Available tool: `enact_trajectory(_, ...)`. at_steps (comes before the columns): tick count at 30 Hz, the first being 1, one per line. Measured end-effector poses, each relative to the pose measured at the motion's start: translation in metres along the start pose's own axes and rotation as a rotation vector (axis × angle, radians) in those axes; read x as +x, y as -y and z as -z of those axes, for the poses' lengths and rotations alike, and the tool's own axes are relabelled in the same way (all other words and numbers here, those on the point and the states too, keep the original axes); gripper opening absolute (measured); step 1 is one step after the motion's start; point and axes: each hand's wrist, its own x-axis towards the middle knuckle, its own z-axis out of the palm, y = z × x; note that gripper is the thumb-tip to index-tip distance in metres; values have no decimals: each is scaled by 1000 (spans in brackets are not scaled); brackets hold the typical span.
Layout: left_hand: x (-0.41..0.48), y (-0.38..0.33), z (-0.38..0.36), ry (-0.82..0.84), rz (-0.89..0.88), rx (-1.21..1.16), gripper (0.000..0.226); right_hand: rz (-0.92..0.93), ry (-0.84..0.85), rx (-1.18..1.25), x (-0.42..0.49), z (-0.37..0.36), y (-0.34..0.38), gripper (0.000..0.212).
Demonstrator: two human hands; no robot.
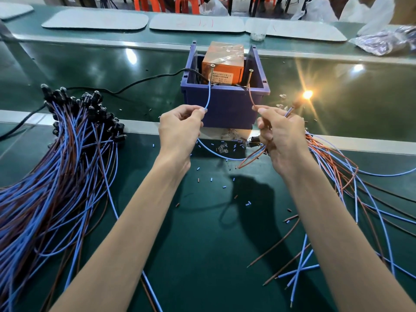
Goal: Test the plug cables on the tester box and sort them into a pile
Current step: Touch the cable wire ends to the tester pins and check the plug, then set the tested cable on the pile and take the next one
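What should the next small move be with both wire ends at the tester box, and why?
Probably lift both wires off the screws and lay them on the pile at left. The left hand pinches the blue wire, the right hand the brown wire, each at a screw, and the lamp glows, so the test looks passed.

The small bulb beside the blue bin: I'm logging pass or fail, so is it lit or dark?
Lit. The bulb glows bright orange with flare rays, just right of the blue bin.
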Motion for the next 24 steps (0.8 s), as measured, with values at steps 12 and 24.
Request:
enact_trajectory(12,-6,2,0,8,26,-7,15,-18,11,-35,-2,4,2,16)
enact_trajectory(24,-78,16,-8,126,-723,814,84,-233,260,-419,-23,34,50,20)
